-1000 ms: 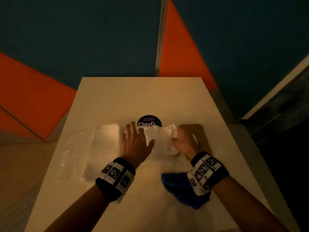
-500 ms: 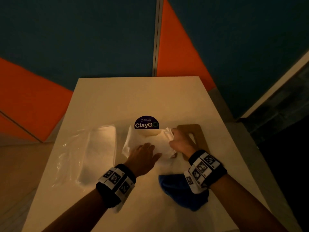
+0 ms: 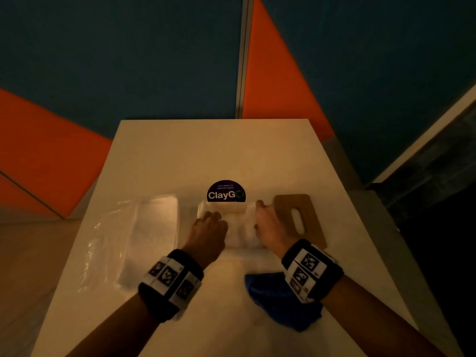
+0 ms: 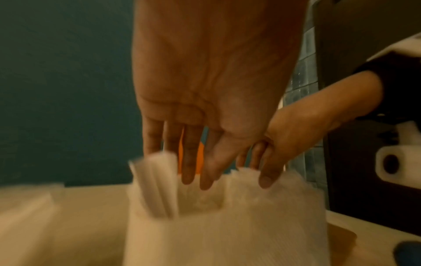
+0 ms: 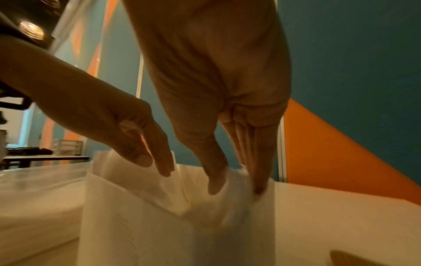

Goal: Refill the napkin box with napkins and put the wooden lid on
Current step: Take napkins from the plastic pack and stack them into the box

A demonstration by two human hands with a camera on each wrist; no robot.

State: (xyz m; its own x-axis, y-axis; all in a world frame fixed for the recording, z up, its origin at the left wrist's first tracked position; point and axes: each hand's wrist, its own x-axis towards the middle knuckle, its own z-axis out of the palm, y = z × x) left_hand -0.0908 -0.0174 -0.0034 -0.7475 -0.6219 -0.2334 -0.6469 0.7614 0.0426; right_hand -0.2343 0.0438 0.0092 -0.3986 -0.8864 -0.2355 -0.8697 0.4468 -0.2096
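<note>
- Both hands work at the napkin box [image 3: 226, 228]: the left hand [image 3: 208, 228], fingers straight, pushes napkins [image 5: 159, 183] down at its left end.
- The right hand [image 3: 268, 225] tucks napkins at the right end, thumb and straight fingers loosely around them.
- The wooden lid [image 3: 300, 217] lies flat just right of the right hand, its long side running away from the person; that hand is nearer to it.

Both forearms reach forward, each wrist wrapped in a black band with white marker tags. The left hand [image 3: 209, 229] and right hand [image 3: 268, 225] point straight fingers downward, side by side.
</note>
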